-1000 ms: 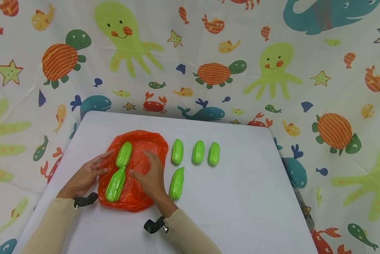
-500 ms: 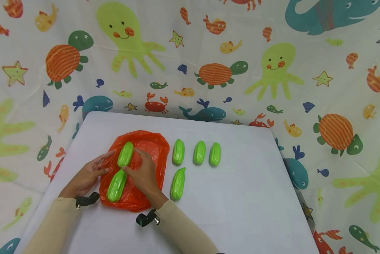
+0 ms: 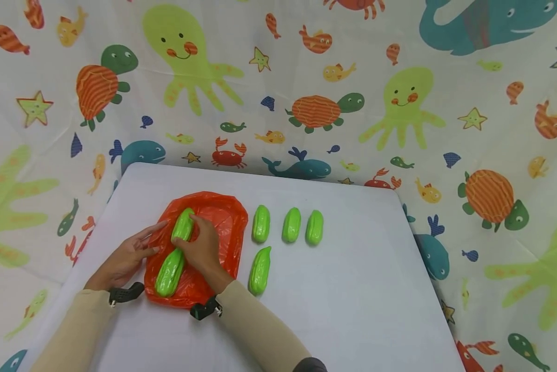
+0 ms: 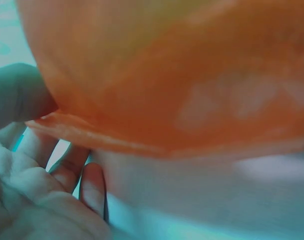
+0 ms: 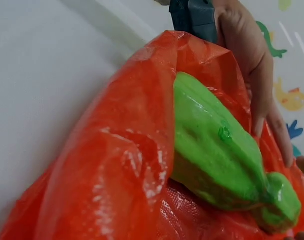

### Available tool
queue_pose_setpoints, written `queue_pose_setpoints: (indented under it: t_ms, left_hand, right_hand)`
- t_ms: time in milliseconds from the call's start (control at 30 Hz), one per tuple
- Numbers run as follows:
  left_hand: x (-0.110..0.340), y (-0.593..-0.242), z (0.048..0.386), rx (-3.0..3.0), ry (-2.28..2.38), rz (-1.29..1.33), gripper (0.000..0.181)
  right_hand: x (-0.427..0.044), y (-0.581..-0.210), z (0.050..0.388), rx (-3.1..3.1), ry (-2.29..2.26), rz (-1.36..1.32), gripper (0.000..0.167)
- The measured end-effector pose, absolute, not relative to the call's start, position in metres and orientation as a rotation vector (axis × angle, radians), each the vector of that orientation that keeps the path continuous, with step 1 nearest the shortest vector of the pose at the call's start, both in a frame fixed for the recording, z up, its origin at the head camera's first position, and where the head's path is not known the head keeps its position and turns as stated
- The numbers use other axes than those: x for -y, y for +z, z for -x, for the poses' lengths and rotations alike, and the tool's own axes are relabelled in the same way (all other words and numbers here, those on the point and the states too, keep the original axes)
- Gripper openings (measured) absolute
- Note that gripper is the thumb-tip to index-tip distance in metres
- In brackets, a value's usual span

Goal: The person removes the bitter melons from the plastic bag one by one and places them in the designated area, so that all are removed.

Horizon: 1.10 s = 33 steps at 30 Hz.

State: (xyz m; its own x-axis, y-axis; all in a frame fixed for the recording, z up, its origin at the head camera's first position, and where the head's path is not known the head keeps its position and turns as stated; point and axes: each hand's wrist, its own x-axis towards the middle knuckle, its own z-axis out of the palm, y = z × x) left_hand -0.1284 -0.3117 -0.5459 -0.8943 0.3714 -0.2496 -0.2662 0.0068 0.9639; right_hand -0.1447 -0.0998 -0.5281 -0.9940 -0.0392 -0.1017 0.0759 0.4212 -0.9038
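A red plastic bag, its rim rolled out, lies on the left part of the table with two green cucumber-like vegetables in it. My right hand pinches the upper vegetable between thumb and fingers. Below it, end to end, lies the lower vegetable, which fills much of the right wrist view. At the bag's left side, my left hand holds the rim; the left wrist view has the thumb on one side of the bag edge and fingers on the other.
Right of the bag, three similar green vegetables stand in a row on the white table. Another green vegetable lies nearer, close to the bag's right edge. A cloth printed with sea animals hangs behind the table.
My right hand has moved left across the bag from its right half, and its thumb and fingers have closed on the upper vegetable. The left hand has stayed at the bag's left side.
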Motion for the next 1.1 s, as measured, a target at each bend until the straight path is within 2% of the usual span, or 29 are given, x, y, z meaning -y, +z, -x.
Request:
queue_pose_setpoints:
  t_ms: [700,1100]
  left_hand:
    - [0.314,-0.548,0.131,-1.812,1.957,-0.116,0.074]
    - [0.315,-0.552,0.137,-1.836,1.957,-0.139,0.073]
  right_hand:
    - [0.118,-0.537,0.160,-2.666,-1.467,-0.034,0.068]
    - [0.117,-0.536,0.161,-2.577,-1.591,-0.113,0.067]
